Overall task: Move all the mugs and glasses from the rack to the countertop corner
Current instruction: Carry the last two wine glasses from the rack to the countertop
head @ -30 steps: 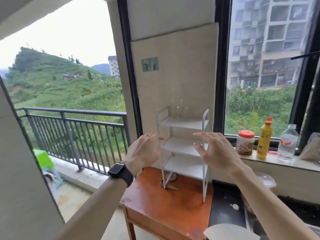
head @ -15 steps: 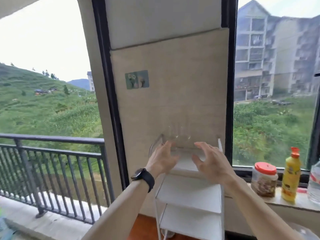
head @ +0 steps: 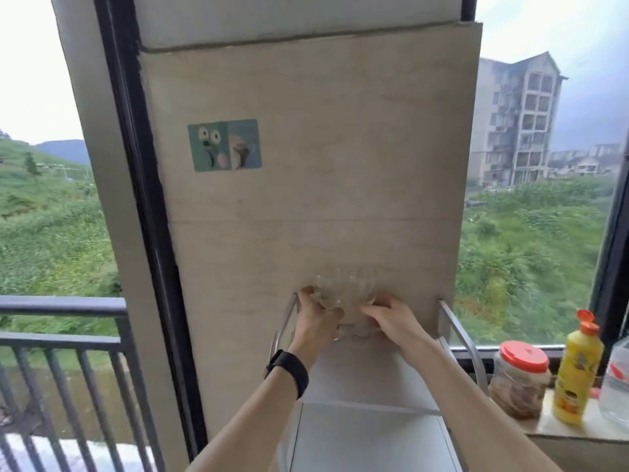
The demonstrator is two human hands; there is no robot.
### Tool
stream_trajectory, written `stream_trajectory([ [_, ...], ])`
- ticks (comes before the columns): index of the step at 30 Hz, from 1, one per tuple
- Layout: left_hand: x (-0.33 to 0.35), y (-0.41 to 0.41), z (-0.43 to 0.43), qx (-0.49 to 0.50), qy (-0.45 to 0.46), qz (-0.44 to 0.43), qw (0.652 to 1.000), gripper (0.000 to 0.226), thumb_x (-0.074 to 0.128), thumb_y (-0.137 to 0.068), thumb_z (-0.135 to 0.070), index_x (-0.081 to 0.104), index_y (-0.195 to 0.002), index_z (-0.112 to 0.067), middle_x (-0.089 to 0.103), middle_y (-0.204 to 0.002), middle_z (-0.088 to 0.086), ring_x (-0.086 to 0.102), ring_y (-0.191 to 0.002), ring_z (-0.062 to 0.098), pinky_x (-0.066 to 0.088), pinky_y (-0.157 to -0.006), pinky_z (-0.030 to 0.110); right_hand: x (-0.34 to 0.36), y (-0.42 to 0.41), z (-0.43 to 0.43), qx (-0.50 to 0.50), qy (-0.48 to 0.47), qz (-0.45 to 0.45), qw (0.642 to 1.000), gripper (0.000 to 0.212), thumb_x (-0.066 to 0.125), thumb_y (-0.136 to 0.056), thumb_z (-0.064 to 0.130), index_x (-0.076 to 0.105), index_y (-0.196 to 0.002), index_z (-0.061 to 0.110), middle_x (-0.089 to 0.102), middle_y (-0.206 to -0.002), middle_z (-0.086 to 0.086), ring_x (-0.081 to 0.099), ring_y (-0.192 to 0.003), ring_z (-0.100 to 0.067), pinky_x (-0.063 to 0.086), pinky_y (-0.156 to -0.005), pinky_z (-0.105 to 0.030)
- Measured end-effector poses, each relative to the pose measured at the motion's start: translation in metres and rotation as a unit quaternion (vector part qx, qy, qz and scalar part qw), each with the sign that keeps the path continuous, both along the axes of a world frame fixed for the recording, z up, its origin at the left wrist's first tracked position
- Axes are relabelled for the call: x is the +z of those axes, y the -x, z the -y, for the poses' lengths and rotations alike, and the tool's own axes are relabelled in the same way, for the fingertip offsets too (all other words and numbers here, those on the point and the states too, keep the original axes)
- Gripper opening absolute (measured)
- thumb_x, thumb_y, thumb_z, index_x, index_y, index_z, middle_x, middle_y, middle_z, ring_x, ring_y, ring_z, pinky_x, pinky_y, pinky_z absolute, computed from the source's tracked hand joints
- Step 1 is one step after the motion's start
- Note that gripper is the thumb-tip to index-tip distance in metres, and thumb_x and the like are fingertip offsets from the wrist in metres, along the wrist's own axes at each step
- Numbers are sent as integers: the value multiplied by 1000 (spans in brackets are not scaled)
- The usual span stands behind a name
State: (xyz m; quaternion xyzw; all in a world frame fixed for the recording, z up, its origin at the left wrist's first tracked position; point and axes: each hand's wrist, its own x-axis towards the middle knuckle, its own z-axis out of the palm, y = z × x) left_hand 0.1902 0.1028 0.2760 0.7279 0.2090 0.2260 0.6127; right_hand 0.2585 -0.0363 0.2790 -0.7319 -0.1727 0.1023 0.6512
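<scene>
Gripping the clear ribbed drinking glasses (head: 343, 284) at the back of the top shelf (head: 367, 376) of the white metal rack (head: 452, 332), the person is at the pick-up step. The left hand (head: 315, 321) curls round one glass on the left, and the right hand (head: 394, 320) closes its fingers on another just beside it. How many glasses stand there is hard to tell.

The next move likely calls for a straight lift clear of the rack's side rails without knocking the glasses together. They then go to the countertop corner, which is out of view.

Behind the rack is a beige wall panel (head: 306, 199) with a cartoon sticker (head: 224, 144). To the right, a window sill (head: 578, 434) carries a red-lidded jar (head: 520, 379), a yellow squeeze bottle (head: 577, 369) and a clear plastic bottle (head: 617, 383). A grey balcony railing (head: 61, 335) shows at left.
</scene>
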Motion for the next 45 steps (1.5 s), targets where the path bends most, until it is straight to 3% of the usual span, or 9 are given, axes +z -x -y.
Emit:
stream_trajectory([
  [5,-3,-9,2,-31,29,35,998,50,65,-82,-15,36,-122,-21,65,-104,14,65,-60,21,51,-54,31,2,-2,-7,24,-16,-13,1000,25,83,-77,34,72,-92,18,67,-73,7,60,-63,-6,47,-54,-23],
  [9,3,-3,4,-32,4,24,999,43,67,-84,-15,44,-119,-20,70,-98,12,68,-65,20,57,-56,36,19,9,1,3,-19,10,1000,42,86,-76,26,66,-109,8,65,-84,-2,61,-63,-9,47,-45,-21],
  [12,19,6,5,-59,-21,21,998,43,71,-85,-13,46,-119,-20,72,-96,8,69,-69,20,60,-67,39,42,19,17,-15,-23,35,999,47,84,-79,28,60,-117,16,68,-96,-2,61,-74,-14,47,-53,-22],
  [21,86,39,60,-222,-106,130,961,48,80,-83,-18,53,-122,-26,72,-94,-2,73,-68,20,53,-64,26,87,80,120,-56,-75,135,986,43,80,-79,37,64,-118,29,67,-74,2,58,-67,-12,49,-58,-26],
  [24,84,38,100,-296,-108,151,937,38,80,-83,-16,58,-112,-27,74,-92,2,72,-66,21,56,-62,25,78,102,168,-102,-71,125,984,42,80,-76,43,67,-115,33,70,-83,-3,56,-68,-12,47,-57,-26],
  [34,42,52,323,-519,-69,90,847,47,83,-80,-11,58,-120,-17,74,-83,1,68,-62,10,49,-53,16,21,214,373,-300,-46,71,950,45,83,-70,39,71,-113,31,64,-62,13,50,-62,-11,43,-60,-27],
  [38,13,90,448,-593,-54,67,801,46,83,-79,-10,61,-117,-21,75,-95,7,70,-67,11,50,-54,17,-14,298,479,-421,-72,35,903,34,81,-80,22,71,-113,26,65,-60,14,49,-54,-7,40,-55,-22],
  [40,-8,120,510,-626,-37,48,778,46,82,-79,-6,61,-119,-15,74,-101,9,69,-69,12,51,-55,18,-30,350,527,-467,-81,24,880,38,83,-74,28,72,-110,28,66,-62,15,50,-56,-7,40,-59,-26],
  [45,-58,213,663,-714,-28,-5,699,39,78,-82,-1,59,-113,-15,70,-87,4,64,-61,10,47,-52,17,-57,489,642,-563,-63,2,824,31,78,-82,20,68,-112,22,66,-60,16,53,-53,-3,41,-62,-25],
])
